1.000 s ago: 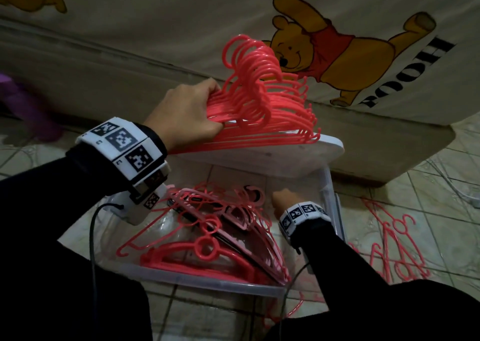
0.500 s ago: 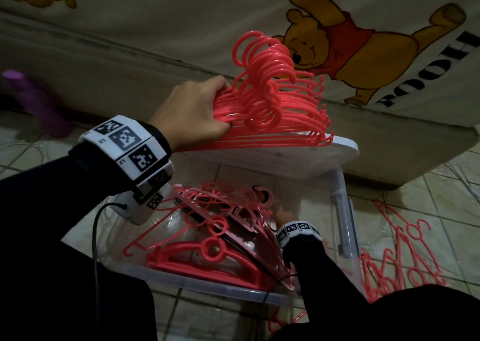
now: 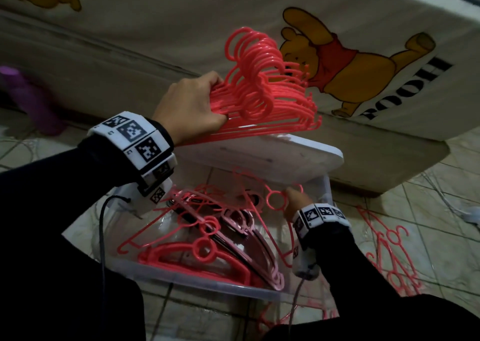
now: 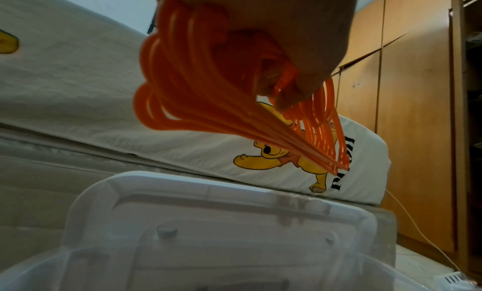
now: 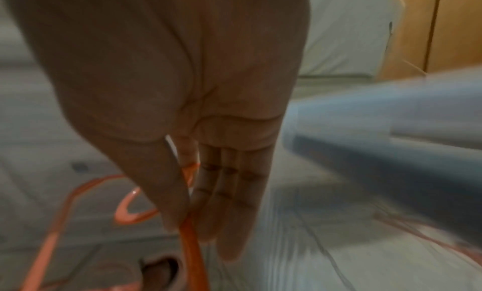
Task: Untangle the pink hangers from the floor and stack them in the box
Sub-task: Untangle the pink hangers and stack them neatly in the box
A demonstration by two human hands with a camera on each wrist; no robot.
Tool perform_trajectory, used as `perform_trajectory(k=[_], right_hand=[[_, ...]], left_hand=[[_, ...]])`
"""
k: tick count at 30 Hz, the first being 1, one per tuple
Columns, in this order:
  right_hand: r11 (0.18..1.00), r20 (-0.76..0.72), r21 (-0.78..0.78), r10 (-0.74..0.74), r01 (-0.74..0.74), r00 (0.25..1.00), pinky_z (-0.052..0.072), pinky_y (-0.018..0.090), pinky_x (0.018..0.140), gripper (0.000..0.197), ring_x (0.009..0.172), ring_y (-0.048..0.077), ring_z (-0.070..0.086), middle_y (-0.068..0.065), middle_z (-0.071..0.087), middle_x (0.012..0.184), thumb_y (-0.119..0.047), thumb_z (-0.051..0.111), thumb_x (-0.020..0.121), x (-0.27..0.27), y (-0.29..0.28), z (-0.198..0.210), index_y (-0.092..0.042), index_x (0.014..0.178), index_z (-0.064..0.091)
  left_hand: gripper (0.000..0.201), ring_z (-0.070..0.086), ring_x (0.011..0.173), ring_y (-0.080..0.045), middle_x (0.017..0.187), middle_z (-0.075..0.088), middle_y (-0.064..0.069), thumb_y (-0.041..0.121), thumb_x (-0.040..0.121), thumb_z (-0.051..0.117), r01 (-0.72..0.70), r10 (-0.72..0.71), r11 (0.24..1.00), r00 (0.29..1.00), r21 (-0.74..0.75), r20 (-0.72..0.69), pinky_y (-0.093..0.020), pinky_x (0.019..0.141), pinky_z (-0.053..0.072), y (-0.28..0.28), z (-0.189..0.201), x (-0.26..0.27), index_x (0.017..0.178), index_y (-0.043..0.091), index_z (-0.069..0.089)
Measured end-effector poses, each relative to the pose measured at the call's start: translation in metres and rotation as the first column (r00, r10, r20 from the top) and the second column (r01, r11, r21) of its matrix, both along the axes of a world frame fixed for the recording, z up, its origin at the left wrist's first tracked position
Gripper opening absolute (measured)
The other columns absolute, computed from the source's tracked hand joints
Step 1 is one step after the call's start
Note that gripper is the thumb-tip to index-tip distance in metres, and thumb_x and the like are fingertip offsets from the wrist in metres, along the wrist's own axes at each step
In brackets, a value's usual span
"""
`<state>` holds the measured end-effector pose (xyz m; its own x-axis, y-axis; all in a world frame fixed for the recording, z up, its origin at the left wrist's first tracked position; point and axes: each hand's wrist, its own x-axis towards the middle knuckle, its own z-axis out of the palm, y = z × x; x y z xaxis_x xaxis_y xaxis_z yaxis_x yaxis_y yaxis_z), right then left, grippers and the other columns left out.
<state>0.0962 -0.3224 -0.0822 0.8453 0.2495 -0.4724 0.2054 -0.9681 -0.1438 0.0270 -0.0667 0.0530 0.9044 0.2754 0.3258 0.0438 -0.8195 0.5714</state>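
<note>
While the left hand (image 3: 189, 109) grips stacked hangers (image 3: 262, 91), only the wrist view shows the right hand (image 5: 182, 130) pinching one hanger (image 5: 193, 254).

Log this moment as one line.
left hand: grips hanger bundle above lid | right hand: pinches one hanger over box | more hangers on floor

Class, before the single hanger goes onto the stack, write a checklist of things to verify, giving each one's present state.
1. Left hand grips the hanger stack firmly: ok.
2. Stack hooks aligned: ok.
3. Right hand pinches the single hanger: ok.
4. Single hanger free of the hangers in the box: cannot tell.
5. Box lid out of the way: not ok, it sits over the far end.
6. Floor hangers all collected: not ok.
</note>
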Motion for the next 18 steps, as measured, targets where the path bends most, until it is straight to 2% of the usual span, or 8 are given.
perform_trajectory(k=[3, 7, 10, 13, 15, 18], right_hand=[[0.998, 0.025, 0.035, 0.051, -0.052, 0.998, 0.043, 0.033, 0.088, 0.04, 0.114, 0.033, 0.056, 0.019, 0.057, 0.125, -0.012, 0.057, 0.088, -0.001, 0.001, 0.023, -0.012, 0.127, 0.047], [0.98, 0.053, 0.185, 0.062, -0.071, 0.997, 0.051, 0.04, 0.087, 0.034, 0.102, 0.036, 0.062, 0.021, 0.061, 0.116, -0.014, 0.054, 0.091, -0.009, 0.004, 0.049, -0.017, 0.124, 0.051], [0.927, 0.126, 0.34, 0.12, -0.156, 0.985, 0.048, 0.031, 0.086, 0.037, 0.104, 0.028, 0.062, 0.014, 0.064, 0.116, -0.006, 0.057, 0.087, -0.019, 0.008, 0.056, -0.017, 0.123, 0.055], [0.825, 0.147, 0.535, 0.12, -0.181, 0.982, 0.049, 0.016, 0.074, 0.055, 0.085, 0.015, 0.064, 0.007, 0.066, 0.108, 0.009, 0.05, 0.082, -0.028, 0.014, 0.056, -0.022, 0.127, 0.053], [0.772, 0.152, 0.608, 0.117, -0.186, 0.981, 0.049, 0.017, 0.069, 0.073, 0.071, 0.01, 0.064, 0.007, 0.068, 0.095, 0.013, 0.048, 0.08, -0.032, 0.017, 0.056, -0.034, 0.136, 0.042], [0.757, 0.227, 0.598, 0.155, -0.263, 0.961, 0.053, 0.022, 0.071, 0.1, 0.064, 0.01, 0.064, 0.006, 0.069, 0.079, 0.009, 0.052, 0.079, -0.032, 0.019, 0.062, -0.055, 0.142, 0.009]], left_hand=[[0.053, 0.065, 0.09, -0.03, 0.093, 0.071, -0.005, 0.038, 0.057, 0.054, -0.036, 0.036, 0.999, 0.999, -0.012, 0.003, -0.034, 0.08, 0.048, 0.0, 0.003, 0.0, 0.108, 0.023, 0.06], [0.056, 0.065, 0.093, -0.029, 0.097, 0.071, -0.006, 0.04, 0.057, 0.054, -0.05, 0.05, 0.999, 0.999, -0.016, -0.016, -0.034, 0.083, 0.049, 0.0, 0.003, -0.003, 0.11, 0.023, 0.06], [0.057, 0.066, 0.094, -0.028, 0.098, 0.071, -0.005, 0.04, 0.057, 0.053, -0.05, 0.05, 0.999, 0.999, -0.01, -0.016, -0.033, 0.083, 0.048, 0.0, 0.002, -0.005, 0.111, 0.022, 0.06], [0.057, 0.066, 0.093, -0.028, 0.098, 0.071, -0.005, 0.04, 0.057, 0.054, -0.043, 0.043, 0.999, 0.999, -0.011, -0.016, -0.033, 0.083, 0.049, -0.001, 0.002, -0.006, 0.111, 0.022, 0.06], [0.056, 0.066, 0.092, -0.028, 0.097, 0.072, -0.005, 0.04, 0.058, 0.054, -0.045, 0.045, 0.999, 0.999, -0.011, -0.012, -0.033, 0.083, 0.048, -0.001, 0.001, -0.005, 0.111, 0.023, 0.06], [0.056, 0.065, 0.093, -0.029, 0.097, 0.071, -0.005, 0.042, 0.058, 0.055, -0.064, 0.064, 0.998, 0.998, -0.003, -0.002, -0.032, 0.082, 0.046, 0.001, 0.001, -0.003, 0.111, 0.023, 0.06]])
